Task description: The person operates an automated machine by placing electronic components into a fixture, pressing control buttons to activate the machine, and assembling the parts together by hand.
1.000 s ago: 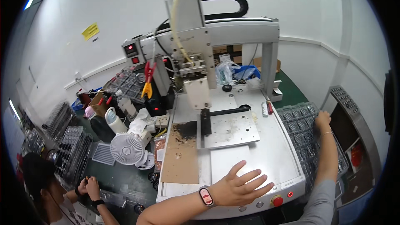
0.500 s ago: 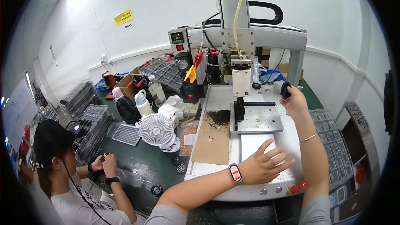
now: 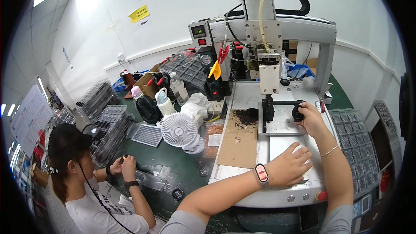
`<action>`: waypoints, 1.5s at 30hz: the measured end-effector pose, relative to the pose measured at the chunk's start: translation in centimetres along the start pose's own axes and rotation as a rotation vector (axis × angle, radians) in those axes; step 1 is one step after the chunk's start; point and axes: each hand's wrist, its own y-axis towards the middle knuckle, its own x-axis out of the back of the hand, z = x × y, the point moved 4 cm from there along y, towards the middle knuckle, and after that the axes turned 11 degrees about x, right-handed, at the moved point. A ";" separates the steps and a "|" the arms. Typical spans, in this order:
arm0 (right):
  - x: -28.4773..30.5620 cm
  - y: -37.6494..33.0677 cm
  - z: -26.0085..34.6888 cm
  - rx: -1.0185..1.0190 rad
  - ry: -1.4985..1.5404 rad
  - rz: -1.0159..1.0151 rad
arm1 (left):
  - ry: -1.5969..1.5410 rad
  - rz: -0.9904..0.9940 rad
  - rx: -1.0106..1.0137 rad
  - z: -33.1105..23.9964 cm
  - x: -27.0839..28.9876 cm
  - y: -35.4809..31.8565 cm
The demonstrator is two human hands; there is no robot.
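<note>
My right hand (image 3: 313, 120) pinches a round black part (image 3: 297, 112) at the right side of the metal fixture plate (image 3: 281, 128). A black bar (image 3: 284, 102) runs along the plate's far edge toward that part. Whether the part touches the plate, I cannot tell. Over the white machine bed (image 3: 277, 145), in front of the plate, my left hand (image 3: 289, 164) hovers with fingers apart and nothing in them. Above the plate's left side stands the machine's head (image 3: 269, 78), with a black tool (image 3: 268, 108) under it.
Brown cardboard (image 3: 237, 149) with black debris (image 3: 247, 116) lies left of the plate. A red button (image 3: 321, 196) sits on the bed's front edge. Clear trays (image 3: 353, 147) stand at the right. At left are a white fan (image 3: 178, 130) and a co-worker (image 3: 99, 182) handling a small part.
My right hand has brought the round black part inward and down to the plate's right side. My left hand's fingers have drawn in a little. The whole view has shifted.
</note>
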 end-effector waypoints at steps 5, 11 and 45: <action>-0.9 0.1 0.0 0.017 0.020 0.067 | -0.018 -0.041 -0.030 -0.1 0.6 -0.2; -0.7 -0.7 0.0 0.039 -0.028 0.055 | -0.085 -0.091 -0.143 -1.8 -0.5 -0.2; -7.4 -6.5 2.8 0.377 -0.872 0.512 | -0.305 -0.457 1.008 12.5 3.7 -2.7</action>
